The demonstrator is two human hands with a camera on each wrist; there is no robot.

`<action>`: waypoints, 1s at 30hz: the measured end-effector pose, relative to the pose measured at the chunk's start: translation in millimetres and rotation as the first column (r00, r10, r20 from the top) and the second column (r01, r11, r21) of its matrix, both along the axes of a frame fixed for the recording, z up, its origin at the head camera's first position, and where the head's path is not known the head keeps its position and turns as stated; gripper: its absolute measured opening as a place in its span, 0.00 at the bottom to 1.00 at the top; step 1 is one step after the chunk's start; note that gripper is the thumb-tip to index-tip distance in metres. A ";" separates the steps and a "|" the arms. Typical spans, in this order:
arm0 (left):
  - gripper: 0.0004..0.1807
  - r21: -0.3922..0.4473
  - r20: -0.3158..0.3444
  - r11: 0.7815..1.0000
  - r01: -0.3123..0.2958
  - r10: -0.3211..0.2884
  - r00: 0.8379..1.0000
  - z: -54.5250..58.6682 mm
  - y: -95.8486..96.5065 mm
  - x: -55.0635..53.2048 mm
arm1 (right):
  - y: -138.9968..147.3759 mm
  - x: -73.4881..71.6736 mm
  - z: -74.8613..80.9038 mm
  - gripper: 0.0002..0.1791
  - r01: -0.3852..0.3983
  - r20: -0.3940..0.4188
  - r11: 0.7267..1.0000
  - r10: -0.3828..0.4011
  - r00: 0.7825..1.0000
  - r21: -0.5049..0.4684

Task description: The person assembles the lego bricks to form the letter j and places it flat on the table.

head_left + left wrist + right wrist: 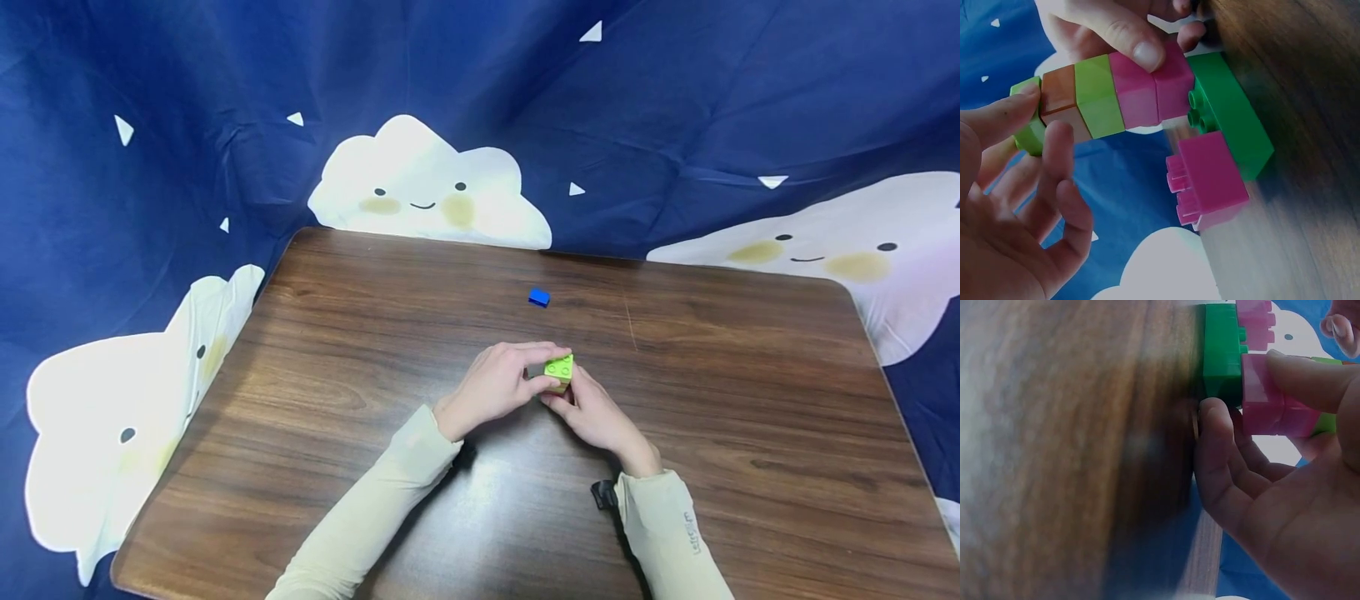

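A tower of toy building bricks stands on a long dark green brick (1238, 119): two pink bricks, then a lime brick (1099, 100), an orange-brown one (1058, 90) and a lime brick (558, 367) on top. My left hand (495, 383) pinches that top lime brick between thumb and fingers. Lower down, my right hand (600, 412) grips the two pink bricks (1262, 394), its thumb lying across them. Beside the tower, another pink brick (1215, 172) sits on the same green brick, studs up. The right fingers partly hide the tower's foot.
A small blue brick (539, 297) lies on the wooden table (375, 333), beyond the hands. Behind the table's far edge hangs a dark blue cloth (637, 125) with white clouds. A black strap (603, 494) shows at the right wrist.
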State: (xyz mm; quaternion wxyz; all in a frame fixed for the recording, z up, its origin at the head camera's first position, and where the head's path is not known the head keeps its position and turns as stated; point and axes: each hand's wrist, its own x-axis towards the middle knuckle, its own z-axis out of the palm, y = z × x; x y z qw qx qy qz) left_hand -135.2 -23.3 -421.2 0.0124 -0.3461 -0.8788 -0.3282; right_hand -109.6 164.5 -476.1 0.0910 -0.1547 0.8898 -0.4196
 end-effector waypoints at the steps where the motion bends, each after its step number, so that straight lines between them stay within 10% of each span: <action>1: 0.22 -0.009 0.000 1.000 -0.003 0.003 1.000 0.0 -0.1 0.0 | 0.0 0.0 0.0 0.23 -0.001 0.001 1.000 0.001 1.000 0.000; 30: 0.24 -0.175 -0.066 0.984 -0.025 0.013 0.998 3.1 -1.8 -1.8 | -1.5 -1.1 2.8 0.22 -0.022 0.017 1.000 0.022 1.000 0.012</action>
